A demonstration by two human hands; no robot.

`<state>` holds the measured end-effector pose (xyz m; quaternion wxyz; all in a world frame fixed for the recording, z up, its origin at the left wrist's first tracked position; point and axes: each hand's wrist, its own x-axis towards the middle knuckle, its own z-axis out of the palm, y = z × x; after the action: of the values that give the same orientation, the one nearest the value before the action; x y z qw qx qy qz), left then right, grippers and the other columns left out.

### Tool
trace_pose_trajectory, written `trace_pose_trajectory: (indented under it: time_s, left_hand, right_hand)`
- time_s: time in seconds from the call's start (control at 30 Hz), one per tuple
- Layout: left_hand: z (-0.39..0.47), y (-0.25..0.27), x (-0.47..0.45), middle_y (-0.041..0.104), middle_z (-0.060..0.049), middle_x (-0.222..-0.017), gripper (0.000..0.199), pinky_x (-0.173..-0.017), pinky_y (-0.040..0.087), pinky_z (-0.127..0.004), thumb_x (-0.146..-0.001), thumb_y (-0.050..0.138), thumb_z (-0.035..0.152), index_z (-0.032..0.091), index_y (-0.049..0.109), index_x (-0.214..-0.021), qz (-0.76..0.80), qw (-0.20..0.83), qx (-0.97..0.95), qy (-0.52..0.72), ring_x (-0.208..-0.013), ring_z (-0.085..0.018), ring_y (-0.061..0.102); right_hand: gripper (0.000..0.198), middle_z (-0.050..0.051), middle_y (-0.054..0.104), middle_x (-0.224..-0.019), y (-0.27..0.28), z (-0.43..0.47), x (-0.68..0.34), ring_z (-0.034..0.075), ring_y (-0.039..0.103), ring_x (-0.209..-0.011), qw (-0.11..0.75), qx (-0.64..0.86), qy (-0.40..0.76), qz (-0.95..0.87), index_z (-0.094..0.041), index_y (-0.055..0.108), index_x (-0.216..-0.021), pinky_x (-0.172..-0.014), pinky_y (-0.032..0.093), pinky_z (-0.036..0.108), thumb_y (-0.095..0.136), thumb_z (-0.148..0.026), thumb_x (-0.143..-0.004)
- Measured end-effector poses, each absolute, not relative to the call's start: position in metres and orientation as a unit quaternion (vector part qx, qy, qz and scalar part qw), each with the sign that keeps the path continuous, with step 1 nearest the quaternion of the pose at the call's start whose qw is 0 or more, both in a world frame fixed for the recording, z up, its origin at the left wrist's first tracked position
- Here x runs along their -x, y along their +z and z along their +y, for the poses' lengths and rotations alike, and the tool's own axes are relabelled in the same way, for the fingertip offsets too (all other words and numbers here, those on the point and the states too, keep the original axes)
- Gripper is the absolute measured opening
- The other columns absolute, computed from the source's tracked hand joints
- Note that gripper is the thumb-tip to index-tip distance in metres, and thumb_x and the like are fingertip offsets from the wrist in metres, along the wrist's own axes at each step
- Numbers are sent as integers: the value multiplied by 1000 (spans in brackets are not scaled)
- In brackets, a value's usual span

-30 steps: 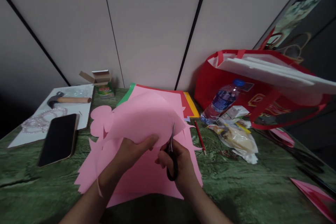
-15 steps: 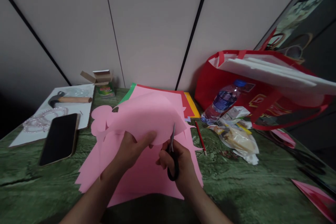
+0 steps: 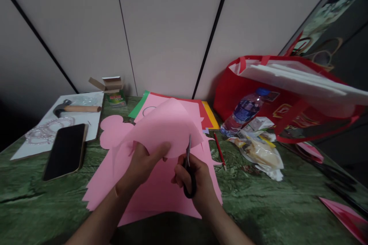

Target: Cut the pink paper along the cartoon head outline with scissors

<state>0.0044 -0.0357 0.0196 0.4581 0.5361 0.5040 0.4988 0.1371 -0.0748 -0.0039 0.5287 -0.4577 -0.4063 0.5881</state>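
Note:
A curled sheet of pink paper [image 3: 169,126] is pinched in my left hand [image 3: 146,162], thumb on top and the other fingers mostly hidden beneath it. My right hand [image 3: 195,178] is closed on a pair of scissors [image 3: 189,172], fingers in the dark handle loops. Its blades point up and away, at the paper's right part. Below both hands lies a stack of pink paper [image 3: 161,195]. Rounded pink cut-outs [image 3: 112,132] rest at the stack's left. A red pencil [image 3: 220,149] lies to the right of the paper.
On the left are a phone [image 3: 66,151], a hammer [image 3: 82,108] on a white board [image 3: 23,151] and a small box [image 3: 115,98]. A water bottle [image 3: 245,111], plastic wrappers [image 3: 264,153] and a red bag [image 3: 227,88] stand or lie at right.
The held paper has curled and shifted slightly, uncovering a drawn round outline on the sheet behind it. Both hands stay almost in place.

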Motion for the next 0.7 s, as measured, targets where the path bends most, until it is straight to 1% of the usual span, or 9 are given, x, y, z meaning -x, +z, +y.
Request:
trace_pose_trajectory:
  time_s: [0.13, 0.3, 0.37, 0.43, 0.47, 0.53, 0.6, 0.63, 0.7]
  left_hand:
    - [-34, 20, -9, 56, 3, -55, 19, -49, 44, -23, -73, 64, 33, 17, 55, -69, 503, 464, -507, 524, -53, -12, 54]
    - [-37, 19, -18, 65, -6, -82, 29, -63, 50, -26, -72, 63, 42, 16, 55, -81, 588, 413, -403, 566, -76, -17, 61]
    - [-40, 18, -20, 66, -6, -82, 33, -60, 50, -27, -71, 63, 44, 16, 55, -85, 581, 429, -400, 565, -75, -18, 62]
    - [-44, 18, -22, 67, -4, -74, 31, -51, 50, -26, -69, 63, 44, 17, 57, -82, 551, 460, -422, 554, -63, -17, 62]
    - [-47, 19, -23, 66, -3, -65, 28, -44, 47, -26, -68, 64, 43, 17, 58, -76, 533, 485, -442, 534, -53, -16, 60]
    - [-52, 23, -25, 58, 0, -44, 24, -34, 40, -26, -68, 63, 40, 18, 59, -58, 499, 540, -488, 470, -35, -14, 51]
    - [-56, 28, -27, 51, -1, -32, 37, -33, 37, -26, -71, 59, 40, 20, 54, -40, 489, 567, -521, 409, -29, -13, 45]
    - [-58, 31, -28, 48, -1, -29, 43, -33, 37, -26, -72, 57, 40, 20, 51, -35, 504, 565, -522, 394, -29, -13, 44]
    - [-58, 35, -29, 50, -1, -31, 40, -35, 39, -26, -73, 56, 40, 21, 53, -38, 555, 536, -499, 395, -32, -14, 47]
  right_hand:
    - [18, -10, 44, -41, -4, -76, -135, 8, 47, -41, 523, 454, 596, -406, -19, 48, -62, -44, 40, 20, 64, -24, -68]
    - [24, -10, 43, -41, -5, -78, -130, 7, 44, -38, 531, 434, 615, -389, -18, 48, -63, -49, 46, 24, 68, -30, -68]
    - [27, -10, 43, -43, -6, -78, -129, 6, 42, -38, 546, 420, 616, -382, -19, 48, -63, -50, 49, 26, 69, -35, -69]
    - [29, -10, 42, -44, -8, -79, -128, 6, 41, -39, 557, 412, 615, -377, -19, 48, -64, -51, 50, 26, 69, -38, -69]
    - [29, -10, 42, -44, -9, -79, -127, 7, 42, -39, 558, 411, 614, -378, -19, 48, -64, -50, 49, 26, 69, -39, -69]
    - [31, -9, 43, -44, -11, -79, -125, 8, 43, -39, 556, 419, 606, -384, -19, 49, -64, -46, 47, 25, 69, -42, -69]
    - [32, -8, 44, -43, -13, -79, -123, 8, 44, -39, 558, 430, 595, -387, -19, 50, -62, -42, 45, 23, 68, -44, -68]
    - [32, -8, 44, -43, -14, -79, -122, 8, 44, -38, 560, 434, 591, -386, -19, 50, -62, -41, 44, 23, 68, -44, -68]
    - [32, -8, 45, -43, -14, -79, -121, 8, 45, -39, 556, 433, 596, -384, -19, 50, -61, -42, 45, 23, 68, -44, -67]
